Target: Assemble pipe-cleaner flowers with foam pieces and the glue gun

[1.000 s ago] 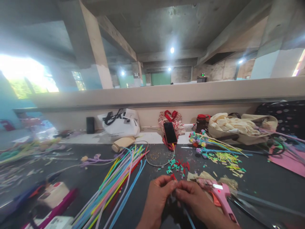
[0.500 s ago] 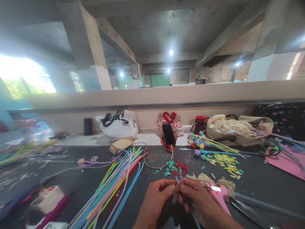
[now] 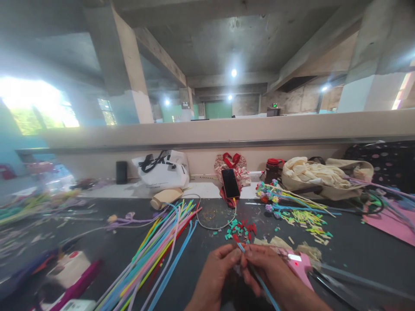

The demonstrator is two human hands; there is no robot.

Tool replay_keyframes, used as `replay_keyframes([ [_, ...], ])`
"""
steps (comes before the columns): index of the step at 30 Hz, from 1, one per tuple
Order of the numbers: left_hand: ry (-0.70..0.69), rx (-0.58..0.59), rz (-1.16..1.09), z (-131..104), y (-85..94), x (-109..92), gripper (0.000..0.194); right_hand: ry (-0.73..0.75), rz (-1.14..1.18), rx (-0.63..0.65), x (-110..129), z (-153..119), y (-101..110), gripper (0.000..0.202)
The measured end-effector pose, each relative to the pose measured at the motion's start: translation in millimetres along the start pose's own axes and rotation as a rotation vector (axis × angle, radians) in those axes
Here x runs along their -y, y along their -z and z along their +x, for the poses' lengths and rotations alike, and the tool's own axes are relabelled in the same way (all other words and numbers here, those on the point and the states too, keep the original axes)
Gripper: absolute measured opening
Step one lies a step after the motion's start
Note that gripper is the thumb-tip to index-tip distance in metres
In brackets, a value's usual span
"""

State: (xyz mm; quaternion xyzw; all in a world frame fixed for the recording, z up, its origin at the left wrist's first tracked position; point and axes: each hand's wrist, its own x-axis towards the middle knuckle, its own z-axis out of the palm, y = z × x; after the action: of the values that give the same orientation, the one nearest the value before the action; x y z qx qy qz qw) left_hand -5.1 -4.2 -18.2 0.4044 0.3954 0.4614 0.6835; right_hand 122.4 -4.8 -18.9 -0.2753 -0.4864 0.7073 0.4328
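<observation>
Blue stem (image 3: 265,288), thin, slants up from bottom edge thru R hand (image 3: 270,265); R thumb & fingers closed in a tight pinch nr its top end. L hand (image 3: 215,268) also pinched small, fingertips on a red bit (image 3: 235,238) right by stem's tip; fingers hide exactly how the 2 meet. Both hands side by side, just above the dark table (image 3: 191,268).

Just beyond: small pile of red & green bits (image 3: 234,224). Just R of R hand: pink glue gun (image 3: 302,268), partly blocked by that hand & forearm, so tight on that side. Farther R, loose yellow bits (image 3: 303,216) & a bunch of flowers (image 3: 270,192). L side: big bundle of coloured stems (image 3: 152,263) takes up much of the table, near L hand but apart.

Back, ctr: phone (image 3: 230,183) propped on a red/white bag (image 3: 241,166), w/ cable (image 3: 210,225) looping out btwn bundle & pile. Also white bag (image 3: 165,172) back L; bottle (image 3: 271,172) w/ red lid & cream bag (image 3: 324,172) back R.
</observation>
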Motion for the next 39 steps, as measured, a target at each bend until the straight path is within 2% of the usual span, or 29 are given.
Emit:
replay_keyframes([
  [3,0.013,0.102,-0.103,5,0.3,6,0.033,-0.017,-0.04,-0.004,-6,3,0,0.024],
  [5,0.026,0.128,-0.154,8,2.9,9,0.033,-0.036,-0.09,0.014,-11,5,3,0.027],
  [7,0.033,0.065,-0.164,10,6.9,11,0.035,-0.032,-0.173,-0.025,-15,7,6,0.03],
  [9,0.027,-0.064,-0.138,11,11.4,10,0.034,0.025,-0.25,-0.135,-15,6,7,0.03],
  [12,0.005,-0.21,-0.044,10,16.4,5,0.033,0.122,-0.227,-0.277,-9,4,6,0.026],
  [15,-0.032,-0.279,0.075,8,17.6,1,0.035,0.105,-0.139,-0.319,-6,3,4,0.029],
  [18,-0.061,-0.307,0.161,7,17.2,0,0.036,0.056,-0.149,-0.303,-11,5,7,0.034],
  [22,-0.07,-0.279,0.219,7,16.2,-1,0.035,0.047,-0.329,-0.21,-19,8,12,0.031],
  [26,-0.102,-0.314,0.259,5,12.7,-3,0.031,0.011,-0.449,-0.092,-19,8,8,0.022],
  [33,-0.238,-0.28,0.239,8,10.9,1,0.027,-0.088,-0.458,-0.097,-19,6,-4,0.018],
  [35,-0.217,-0.238,0.214,9,10.9,3,0.025,-0.091,-0.441,-0.092,-17,6,-4,0.018],
  [39,-0.046,-0.136,0.128,6,10.5,-1,0.033,-0.024,-0.234,-0.179,-10,5,2,0.02],
])
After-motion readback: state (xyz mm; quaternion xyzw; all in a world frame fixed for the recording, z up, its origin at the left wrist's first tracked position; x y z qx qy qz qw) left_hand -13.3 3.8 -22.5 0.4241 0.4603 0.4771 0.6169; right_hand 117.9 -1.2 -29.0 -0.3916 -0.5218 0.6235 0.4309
